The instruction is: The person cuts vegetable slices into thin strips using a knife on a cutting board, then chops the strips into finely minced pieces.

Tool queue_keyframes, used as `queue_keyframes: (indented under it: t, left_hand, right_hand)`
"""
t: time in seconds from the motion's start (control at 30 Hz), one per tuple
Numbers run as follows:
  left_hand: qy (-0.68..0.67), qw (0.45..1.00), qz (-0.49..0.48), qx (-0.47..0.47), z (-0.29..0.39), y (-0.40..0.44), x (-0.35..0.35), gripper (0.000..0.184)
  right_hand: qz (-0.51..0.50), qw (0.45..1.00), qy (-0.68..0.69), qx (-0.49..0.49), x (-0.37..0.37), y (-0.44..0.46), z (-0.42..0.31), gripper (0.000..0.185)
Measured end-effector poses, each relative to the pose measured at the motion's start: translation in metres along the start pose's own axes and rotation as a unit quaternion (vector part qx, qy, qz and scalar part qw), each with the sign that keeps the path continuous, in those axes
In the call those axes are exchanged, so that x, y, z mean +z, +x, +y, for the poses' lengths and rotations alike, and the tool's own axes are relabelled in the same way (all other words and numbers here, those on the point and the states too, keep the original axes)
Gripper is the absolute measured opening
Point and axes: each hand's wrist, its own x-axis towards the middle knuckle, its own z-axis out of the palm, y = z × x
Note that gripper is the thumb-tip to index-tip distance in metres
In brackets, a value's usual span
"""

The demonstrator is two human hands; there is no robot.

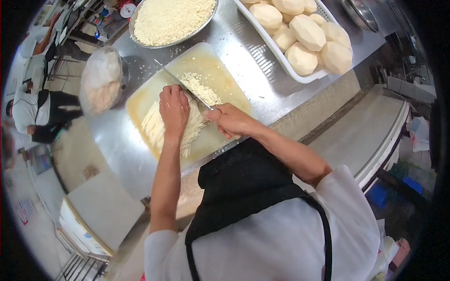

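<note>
My right hand (229, 121) is wrapped round the handle of a kitchen knife (185, 87), whose blade points away from me to the upper left. With fingers bent and close together, my left hand (174, 110) presses on a bundle of pale vegetable strips (154, 124) right beside the blade. Finely diced pale bits (200, 88) lie on the blade's other side. All of this rests on a yellowish-white cutting board (229, 79). The lower part of the bundle shows on both sides of my left wrist.
A metal bowl (136, 33) of diced pale bits stands beyond the board. At the upper right, a white basket (300, 78) holds several peeled root vegetables (308, 33). A plastic-covered bowl (101, 77) sits at the left table edge. Another person (33, 110) stands farther left.
</note>
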Motion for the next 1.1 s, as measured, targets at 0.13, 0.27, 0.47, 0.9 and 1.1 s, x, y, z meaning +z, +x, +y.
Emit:
queue_keyframes:
  t: [0.13,0.27,0.47,0.9,1.1]
  left_hand:
    - [0.007,1.0,-0.012,-0.011,-0.002,-0.003,0.003,0.016]
    - [-0.002,1.0,-0.011,-0.002,0.0,-0.001,0.0,0.021]
    - [-0.009,1.0,-0.022,-0.016,0.002,-0.001,-0.001,0.014]
    - [-0.025,0.999,0.022,-0.006,-0.018,0.003,-0.001,0.009]
    - [-0.018,1.0,0.023,-0.013,-0.016,0.001,-0.001,0.006]
  right_hand:
    - [-0.016,0.999,0.036,0.012,0.008,-0.028,-0.009,0.045]
    - [0.008,1.0,0.01,0.022,0.011,0.007,0.007,0.045]
    - [0.005,0.995,0.098,-0.004,0.031,-0.019,0.005,0.045]
    - [-0.002,1.0,-0.027,0.01,-0.003,0.02,0.006,0.047]
    - [0.003,0.998,-0.068,0.005,-0.002,0.011,-0.009,0.049]
